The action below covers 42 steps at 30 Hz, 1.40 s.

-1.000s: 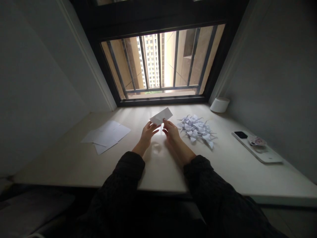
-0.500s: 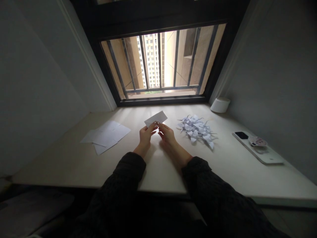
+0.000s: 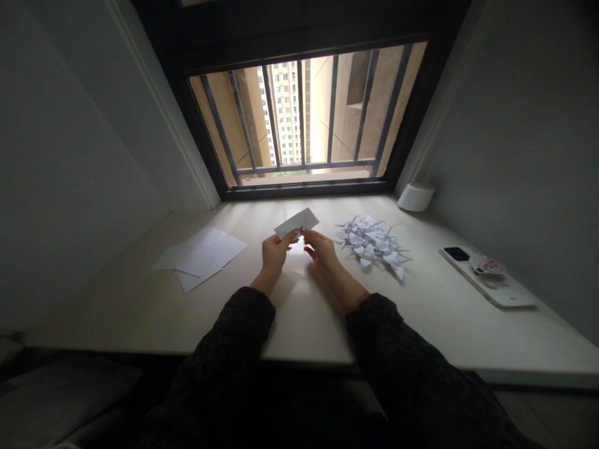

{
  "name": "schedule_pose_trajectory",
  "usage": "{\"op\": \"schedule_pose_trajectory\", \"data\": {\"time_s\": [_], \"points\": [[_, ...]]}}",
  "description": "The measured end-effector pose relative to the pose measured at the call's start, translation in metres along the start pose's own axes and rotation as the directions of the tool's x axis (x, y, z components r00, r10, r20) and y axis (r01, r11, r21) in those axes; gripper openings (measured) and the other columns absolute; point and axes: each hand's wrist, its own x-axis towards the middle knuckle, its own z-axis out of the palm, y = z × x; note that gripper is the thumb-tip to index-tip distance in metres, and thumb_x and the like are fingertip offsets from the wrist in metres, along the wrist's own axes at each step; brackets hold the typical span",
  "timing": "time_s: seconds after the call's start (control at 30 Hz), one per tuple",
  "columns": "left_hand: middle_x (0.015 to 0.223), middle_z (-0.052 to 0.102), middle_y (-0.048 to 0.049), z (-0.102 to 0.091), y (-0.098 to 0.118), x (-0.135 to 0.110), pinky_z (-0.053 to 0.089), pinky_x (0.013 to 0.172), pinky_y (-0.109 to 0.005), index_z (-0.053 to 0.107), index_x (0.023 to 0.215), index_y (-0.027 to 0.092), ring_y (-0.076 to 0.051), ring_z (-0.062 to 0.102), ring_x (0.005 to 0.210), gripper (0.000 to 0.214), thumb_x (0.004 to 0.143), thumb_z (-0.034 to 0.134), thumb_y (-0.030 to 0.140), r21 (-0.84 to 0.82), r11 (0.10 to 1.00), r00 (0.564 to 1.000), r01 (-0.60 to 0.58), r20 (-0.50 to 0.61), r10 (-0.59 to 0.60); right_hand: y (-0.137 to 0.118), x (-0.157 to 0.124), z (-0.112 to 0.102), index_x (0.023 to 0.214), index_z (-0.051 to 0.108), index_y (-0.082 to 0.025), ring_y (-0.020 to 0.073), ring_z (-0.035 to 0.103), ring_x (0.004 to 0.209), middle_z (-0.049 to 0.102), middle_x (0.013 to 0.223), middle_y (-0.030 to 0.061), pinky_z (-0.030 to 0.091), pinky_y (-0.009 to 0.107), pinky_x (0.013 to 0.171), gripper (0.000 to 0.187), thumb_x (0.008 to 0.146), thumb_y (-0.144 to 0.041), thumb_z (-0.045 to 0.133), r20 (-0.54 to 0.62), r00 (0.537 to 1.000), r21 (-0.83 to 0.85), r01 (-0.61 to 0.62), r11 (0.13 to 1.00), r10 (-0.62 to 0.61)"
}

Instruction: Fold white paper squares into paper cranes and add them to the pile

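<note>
Between my hands, above the white sill top, a folded sheet of white paper [image 3: 297, 221] is held tilted, its right end higher. My left hand [image 3: 275, 251] pinches its lower left edge, thumb on the near face. At the lower edge, close to the left thumb, my right hand [image 3: 322, 247] pinches the paper with thumb and forefinger, its other fingers curled below. To the right lies a pile of folded paper cranes [image 3: 372, 243]. Several loose white sheets [image 3: 206, 255] overlap on the left.
A white phone [image 3: 491, 284] with a round grip lies on the sill top [image 3: 299, 324] at the right. A white cylindrical object [image 3: 416, 197] stands in the back right corner. Behind is a dark-framed window [image 3: 304, 192] with bars outside; walls close in both sides.
My right hand has shifted slightly to the right, so the two thumbs are a little farther apart. The paper has moved slightly right with them. Other things have stayed put.
</note>
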Motion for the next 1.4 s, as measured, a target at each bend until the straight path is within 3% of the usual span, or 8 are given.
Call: {"op": "schedule_pose_trajectory", "data": {"time_s": [0.23,0.5,0.87,1.0,1.1,1.23,1.4], "points": [[0.081,0.073,-0.0095,0.000,0.001,0.000,0.043,0.063,-0.027,0.073,0.088,0.013,-0.021,0.069,0.076,0.040,0.063,0.076,0.045,0.001,1.000,1.000,-0.005,-0.012,0.005,0.000,0.006,-0.005,0.072,0.064,-0.022,0.0177,0.056,0.070,0.058,0.068,0.0026,0.041,0.028,0.058,0.038,0.057,-0.055,0.074,0.037,0.999,0.061,-0.032,0.998,0.030],[0.082,0.074,-0.0100,-0.001,0.004,-0.001,0.043,0.064,-0.028,0.073,0.089,0.013,-0.023,0.069,0.079,0.040,0.065,0.076,0.045,0.026,1.000,1.000,0.007,-0.022,-0.006,-0.006,0.015,-0.021,0.074,0.068,-0.025,0.0165,0.057,0.070,0.058,0.067,0.0008,0.041,0.028,0.058,0.037,0.054,-0.055,0.077,-0.017,0.998,0.203,-0.055,0.978,0.060],[0.079,0.073,-0.0086,-0.003,0.002,0.003,0.043,0.063,-0.027,0.074,0.085,0.015,-0.022,0.069,0.076,0.039,0.061,0.078,0.045,0.021,0.999,0.999,0.025,-0.039,-0.024,-0.010,0.012,-0.018,0.066,0.062,-0.021,0.0124,0.055,0.061,0.061,0.064,0.0003,0.039,0.024,0.053,0.038,0.055,-0.055,0.077,-0.050,0.994,0.241,-0.082,0.967,0.097],[0.081,0.073,-0.0084,-0.008,0.003,0.007,0.043,0.063,-0.028,0.074,0.087,0.016,-0.021,0.068,0.075,0.039,0.060,0.078,0.045,0.016,0.999,0.998,0.040,-0.043,-0.039,-0.014,0.010,-0.018,0.063,0.062,-0.019,0.0116,0.054,0.058,0.062,0.063,0.0013,0.039,0.024,0.052,0.040,0.063,-0.058,0.070,-0.039,0.998,0.107,0.061,0.992,-0.057],[0.083,0.073,-0.0087,-0.016,0.006,0.013,0.043,0.065,-0.028,0.074,0.088,0.016,-0.020,0.067,0.074,0.039,0.062,0.077,0.045,0.030,0.999,0.999,0.011,-0.048,-0.010,-0.020,0.008,-0.019,0.069,0.065,-0.018,0.0118,0.056,0.058,0.062,0.061,0.0010,0.042,0.024,0.056,0.040,0.065,-0.058,0.069,0.040,0.978,-0.064,0.207,0.976,-0.205],[0.077,0.072,-0.0082,-0.024,0.010,0.017,0.044,0.067,-0.030,0.074,0.083,0.016,-0.020,0.066,0.070,0.037,0.059,0.079,0.044,0.078,0.997,1.000,0.011,0.015,-0.012,-0.024,0.010,-0.024,0.089,0.070,-0.018,0.0137,0.061,0.062,0.068,0.068,0.0032,0.044,0.025,0.058,0.045,0.063,-0.054,0.073,0.200,0.969,-0.173,0.179,0.968,-0.144],[0.074,0.071,-0.0073,-0.026,0.010,0.018,0.045,0.070,-0.032,0.075,0.080,0.016,-0.020,0.064,0.069,0.037,0.057,0.079,0.044,0.104,0.995,0.996,0.007,0.086,-0.016,-0.021,0.013,-0.033,0.068,0.072,-0.015,0.0148,0.061,0.065,0.071,0.071,0.0083,0.043,0.026,0.059,0.037,0.060,-0.050,0.076,0.306,0.952,-0.331,0.120,0.936,-0.014]]}}
